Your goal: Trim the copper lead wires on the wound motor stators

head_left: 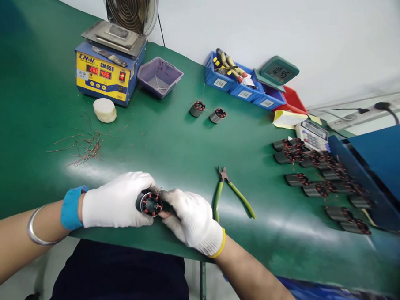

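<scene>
My left hand [120, 202], in a white glove, wraps round a motor stator [144, 202] just above the table's near edge. The stator's open end, with copper windings inside a dark ring, faces up toward me. Loose wire ends stick up at its top rim. My right hand [192, 218], also gloved, has its fingers closed against the stator's right side; whether a wire is pinched there is hard to see. To the right of it lie green-handled cutting pliers [233, 191], jaws pointing away from me.
Copper wire scraps [90, 147] lie at left, near a round white pad [104, 109] and a blue-yellow solder pot [107, 70]. Behind stand a purple tray [147, 70] and blue tool bins [219, 82]. Two stators [198, 109] stand mid-table; several more [314, 189] lie at right.
</scene>
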The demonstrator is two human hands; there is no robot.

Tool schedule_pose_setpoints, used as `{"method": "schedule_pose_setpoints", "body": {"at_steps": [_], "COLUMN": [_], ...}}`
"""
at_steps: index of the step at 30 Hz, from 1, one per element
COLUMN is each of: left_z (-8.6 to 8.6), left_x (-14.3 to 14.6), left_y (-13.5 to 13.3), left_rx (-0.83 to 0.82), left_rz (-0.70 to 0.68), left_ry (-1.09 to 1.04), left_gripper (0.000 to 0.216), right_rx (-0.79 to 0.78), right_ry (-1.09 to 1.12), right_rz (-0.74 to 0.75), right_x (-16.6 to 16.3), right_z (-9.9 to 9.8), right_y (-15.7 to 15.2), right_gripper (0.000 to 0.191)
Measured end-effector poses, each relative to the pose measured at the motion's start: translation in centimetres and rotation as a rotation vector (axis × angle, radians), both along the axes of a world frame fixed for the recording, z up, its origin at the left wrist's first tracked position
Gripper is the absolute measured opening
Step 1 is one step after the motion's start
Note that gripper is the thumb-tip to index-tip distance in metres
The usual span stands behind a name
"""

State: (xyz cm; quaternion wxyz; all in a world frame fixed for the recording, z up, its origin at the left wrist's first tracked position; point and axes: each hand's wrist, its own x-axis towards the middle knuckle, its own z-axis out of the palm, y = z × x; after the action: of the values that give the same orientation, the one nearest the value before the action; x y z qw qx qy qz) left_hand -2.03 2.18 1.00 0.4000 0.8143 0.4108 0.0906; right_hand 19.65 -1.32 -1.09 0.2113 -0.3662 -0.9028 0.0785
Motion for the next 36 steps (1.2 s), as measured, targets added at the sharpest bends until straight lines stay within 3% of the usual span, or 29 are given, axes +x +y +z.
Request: {"method": "schedule_pose_setpoints", "body": {"at_steps": [8,10,14,16,18,21,23,24,25,28,29,30,31,35,36], "left_z": [-0.7,-1.1,-1.2,-0.9,-0.3,0.5,0.8,0.9,0.9,0.4,0.2,0.1,0.0,0.5,0.7], "left_x": [0.6,0.6,0.4,0.3,0.5,1.4,2.0,2.2,2.3,1.9,1.7,1.6,1.6,2.4,2.6], "left_y": [-0.4,-0.8,-1.5,-1.4,-0.9,0.0,0.2,0.1,-0.2,-1.0,-1.2,-1.4,-1.4,-1.1,-1.1], "left_rx": [0.114,0.209,0.294,0.047,-0.322,-0.771,-0.889,-0.837,-0.674,0.133,0.316,0.395,0.344,-0.531,-0.604], "left_rz": [0.016,0.014,0.054,0.169,0.219,0.084,0.057,0.088,0.137,0.190,0.183,0.192,0.207,0.186,0.182], "left_ry": [-0.044,-0.058,-0.224,-0.393,-0.511,-0.449,-0.336,-0.300,-0.287,-0.308,-0.317,-0.334,-0.352,-0.373,-0.378], "left_gripper": [0.023,0.023,0.023,0.038,0.057,0.075,0.080,0.073,0.063,0.033,0.031,0.032,0.035,0.062,0.061], "right_rx": [-0.025,-0.217,-0.890,-1.118,-1.190,-1.160,-1.186,-1.221,-1.262,-1.367,-1.380,-1.379,-1.364,-1.208,-1.186], "right_ry": [-0.059,0.011,0.453,0.731,0.900,0.947,0.958,0.972,0.996,1.074,1.098,1.115,1.122,1.019,0.997], "right_rz": [-0.141,-0.203,-0.279,-0.269,-0.229,-0.219,-0.239,-0.250,-0.260,-0.256,-0.237,-0.215,-0.196,-0.258,-0.291], "right_x": [-0.1,-0.2,-0.2,-0.2,-0.2,-0.2,-0.2,-0.2,-0.2,-0.1,-0.1,0.0,0.0,0.3,0.3], "right_z": [0.3,0.6,1.0,1.0,1.0,1.3,1.6,1.7,1.9,2.2,2.2,2.3,2.3,2.5,2.5], "right_y": [-0.5,-0.5,-0.4,-0.5,-0.5,-0.4,-0.1,0.0,0.2,0.6,0.6,0.6,0.6,0.6,0.7], "right_gripper": [0.027,0.024,0.025,0.031,0.037,0.039,0.037,0.036,0.035,0.035,0.036,0.037,0.037,0.037,0.037]}}
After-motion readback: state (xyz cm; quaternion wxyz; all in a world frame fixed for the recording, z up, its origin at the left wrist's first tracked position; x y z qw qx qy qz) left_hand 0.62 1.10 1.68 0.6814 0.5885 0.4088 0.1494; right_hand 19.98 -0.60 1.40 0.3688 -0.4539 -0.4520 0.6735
